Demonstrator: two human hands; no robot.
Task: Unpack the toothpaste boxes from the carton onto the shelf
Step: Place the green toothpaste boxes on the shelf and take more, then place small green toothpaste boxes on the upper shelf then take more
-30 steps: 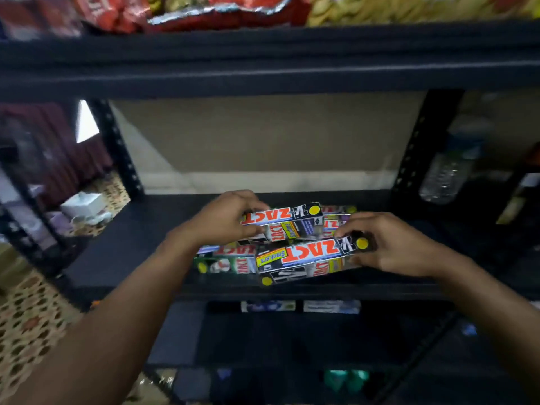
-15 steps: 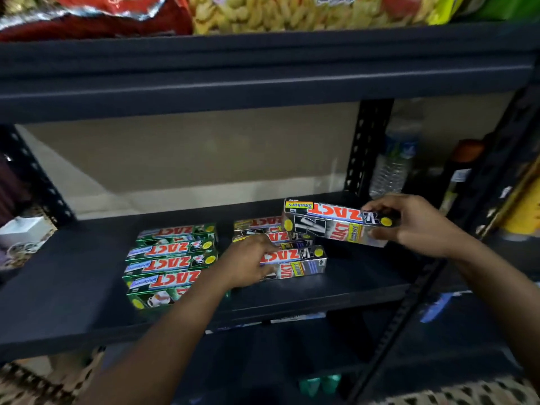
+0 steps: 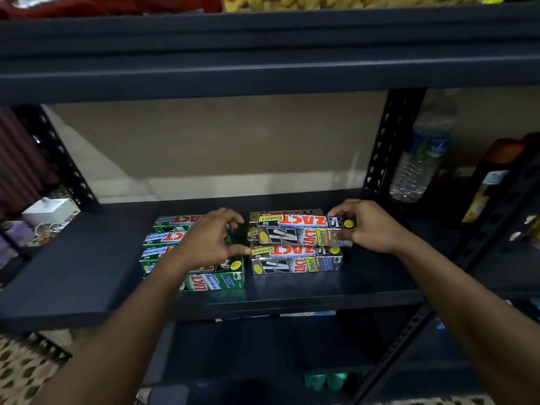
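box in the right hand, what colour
The box is silver with red lettering; head view.

Left grip (image 3: 213, 241) spread; right grip (image 3: 369, 226) pinches toothpaste box (image 3: 295, 229).

We see glossy printed cardboard toothpaste boxes (image 3: 295, 264), a matt, dark painted-metal shelf (image 3: 73, 273) and a clear plastic bottle (image 3: 415, 171).

ZACT Smokers on silver boxes (image 3: 295, 264), ZACT Whitening on green boxes (image 3: 228, 280)
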